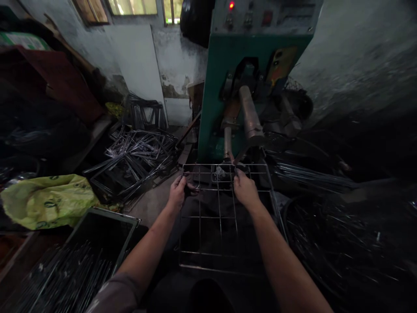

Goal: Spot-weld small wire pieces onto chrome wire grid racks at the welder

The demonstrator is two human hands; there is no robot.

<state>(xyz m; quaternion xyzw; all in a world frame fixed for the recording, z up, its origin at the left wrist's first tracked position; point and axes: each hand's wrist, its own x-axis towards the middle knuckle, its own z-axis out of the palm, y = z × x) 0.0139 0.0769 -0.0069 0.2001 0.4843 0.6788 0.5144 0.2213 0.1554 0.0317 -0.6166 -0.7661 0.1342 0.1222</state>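
Note:
A wire grid rack (pixel 200 226) of thin metal rods lies before me, its far edge under the electrodes of a green spot welding machine (pixel 211 104). My left hand (pixel 178 191) grips the rack's left side near the far corner, fingers wrapped round the wire. Closed on a wire near the electrode tips, my right hand (pixel 245 188) holds the far part of the grid right of its middle. The lower electrode (pixel 228 145) and the thick upper copper arm (pixel 250 113) come close to the far wire; whether the tips touch it I cannot tell.
Bent wire frames (pixel 140 150) are heaped on the floor at left. A yellow-green sack (pixel 48 202) lies nearer, beside a metal-edged bin (pixel 125 217) with many thin rods. Dark tubs of wire pieces (pixel 342 239) stand at right. A red lamp (pixel 231 5) glows on the machine.

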